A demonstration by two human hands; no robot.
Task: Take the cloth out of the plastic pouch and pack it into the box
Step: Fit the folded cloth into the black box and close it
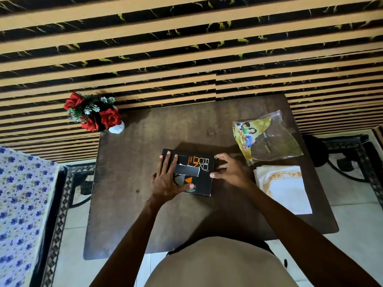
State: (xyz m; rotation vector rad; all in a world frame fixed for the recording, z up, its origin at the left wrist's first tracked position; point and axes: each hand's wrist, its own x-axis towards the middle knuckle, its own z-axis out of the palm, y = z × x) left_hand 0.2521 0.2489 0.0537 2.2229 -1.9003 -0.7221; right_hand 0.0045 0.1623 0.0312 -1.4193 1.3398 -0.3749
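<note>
1. Box (191, 172): black, orange and white print on the lid, lies flat near the middle of the dark worktop (145, 214), lid closed.
2. Left hand (169, 181): palm down on the box's left half, fingers spread flat over the lid, thumb on the near part of the lid. It presses and grips nothing.
3. Right hand (229, 170): at the box's right edge, thumb touching the side, fingers curled at the far right corner (cannot tell how firmly it holds the edge). A ring or small metal bit shows on one finger.
4. Pouch (267, 137): clear plastic, lies crumpled on the far right of the worktop, well apart from the box; a yellow-green printed card with cartoon figures shows inside it.
5. Cloth (283, 189): white and cream with an orange curved border, folded flat, out of the pouch, on the worktop just near side of the pouch and to the right of the box, beside the right hand but not touching it. It is not in the box.
6. Vase (116, 128): white, holds red roses (93, 114), stands at the far left corner of the worktop.
7. Bed (18, 214) with a blue-flower sheet sits at the left edge (partly cut off).
</note>
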